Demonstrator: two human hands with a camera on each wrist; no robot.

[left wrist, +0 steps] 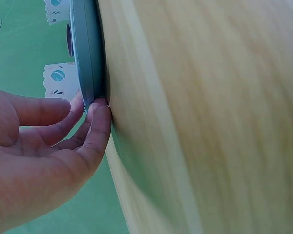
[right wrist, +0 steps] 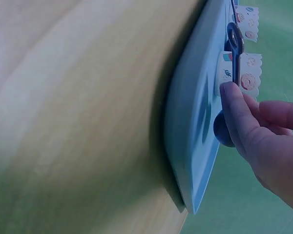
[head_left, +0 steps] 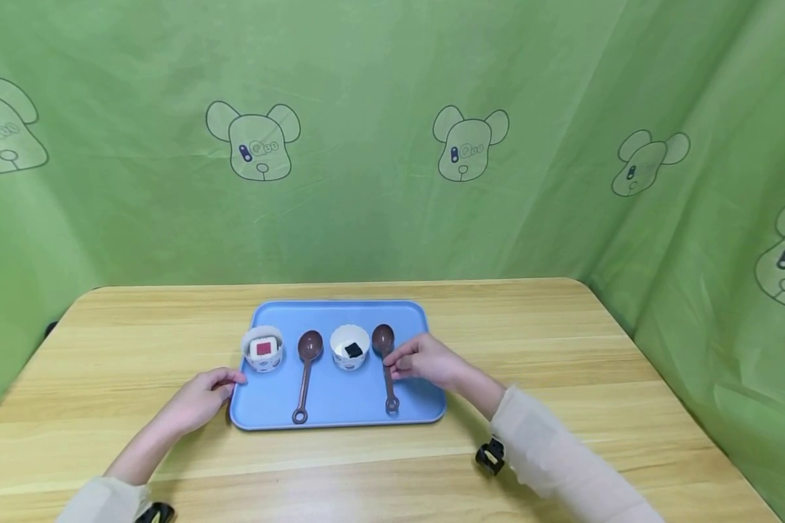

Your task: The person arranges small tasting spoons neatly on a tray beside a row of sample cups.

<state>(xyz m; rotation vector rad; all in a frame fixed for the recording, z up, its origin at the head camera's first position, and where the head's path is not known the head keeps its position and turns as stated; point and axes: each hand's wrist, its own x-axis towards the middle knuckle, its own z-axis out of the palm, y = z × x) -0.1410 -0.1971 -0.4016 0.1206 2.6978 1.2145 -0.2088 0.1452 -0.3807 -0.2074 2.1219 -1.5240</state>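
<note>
A blue tray [head_left: 340, 407] lies on the table. My left hand [head_left: 199, 399] holds its left edge, with fingertips [left wrist: 101, 109] against the rim and the thumb apart from it. At the right, my right hand [head_left: 428, 361] pinches the handle of a brown spoon [head_left: 383, 337]; the spoon looks slightly above the tray. A second brown spoon [head_left: 310, 346] lies between two white patterned paper cups. The left paper cup [head_left: 265, 363] contains a white block with a red square [head_left: 264, 349]. In the right paper cup [head_left: 349, 334], a black square [head_left: 353, 350] tops something white.
The wooden table [head_left: 530, 349] extends around the tray on all sides. A green curtain [head_left: 366, 232] with bear-head drawings hangs behind and to the sides. Black bands [head_left: 490, 457] are near both wrists.
</note>
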